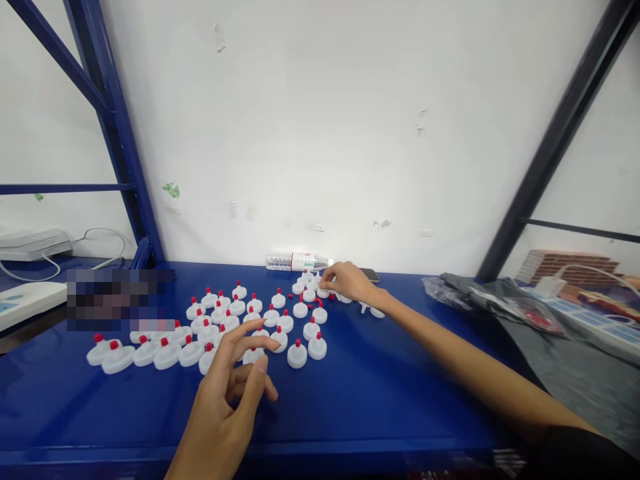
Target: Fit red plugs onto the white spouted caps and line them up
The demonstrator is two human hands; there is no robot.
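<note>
My left hand (227,393) hovers over the near side of the table, fingers spread and bent, holding nothing. Just beyond it stand many white plastic caps (297,356) with red tips, spread in loose rows to the left and middle. Farther back, my right hand (350,281) reaches into a cluster of white caps without red tips (309,293). Its thumb and fingers pinch a white cap (323,292), partly hidden by the fingertips. Small loose red tips (319,303) lie in front of that cluster, and a few white caps (376,312) lie under and beside my right forearm.
A clear plastic bottle (300,261) lies against the wall, with a dark phone (371,275) behind my right hand. Grey plastic bags (493,303) and a power strip (595,320) are at right. A white device (30,300) sits at left. Blue posts (115,133) frame the blue table (380,400).
</note>
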